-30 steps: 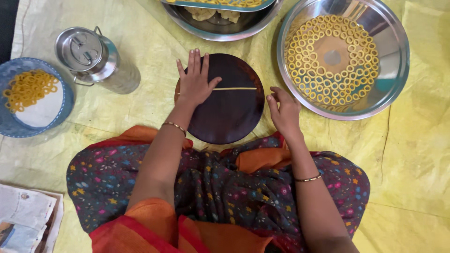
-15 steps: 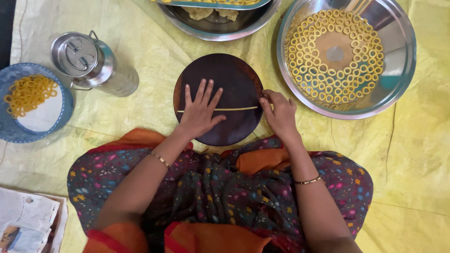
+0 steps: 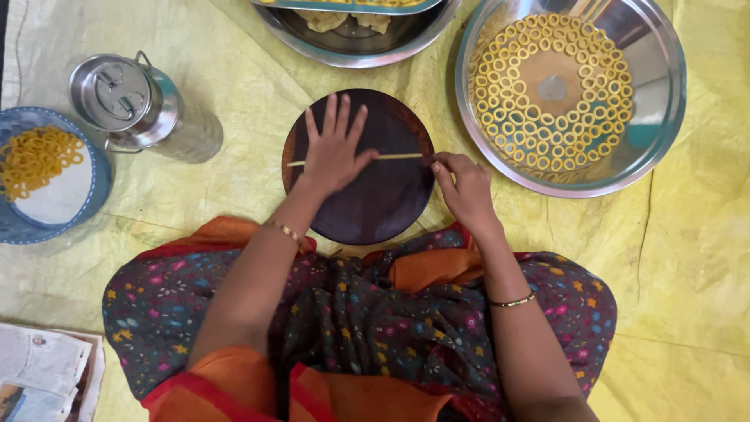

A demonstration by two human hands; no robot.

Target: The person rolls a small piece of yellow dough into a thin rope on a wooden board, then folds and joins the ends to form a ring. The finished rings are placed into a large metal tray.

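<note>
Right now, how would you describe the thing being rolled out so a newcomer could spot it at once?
Find the dark round wooden board in front of the seated person's lap. Across its upper half lies a thin pale dough strand, under the flat left hand and pinched at its end by the right hand. Unlike the ring-shaped pieces nearby, it is one straight line.

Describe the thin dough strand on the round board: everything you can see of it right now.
The dough strand is a thin, pale yellow rope, evenly slim, lying straight and roughly level across the upper half of the dark round wooden board. Its left tip shows just past the left hand, which lies flat on top of its middle with fingers spread and hides that stretch. Its right end reaches the board's right edge, where the fingertips of the right hand pinch or touch it. It looks soft and smooth, unbroken where visible.
</note>
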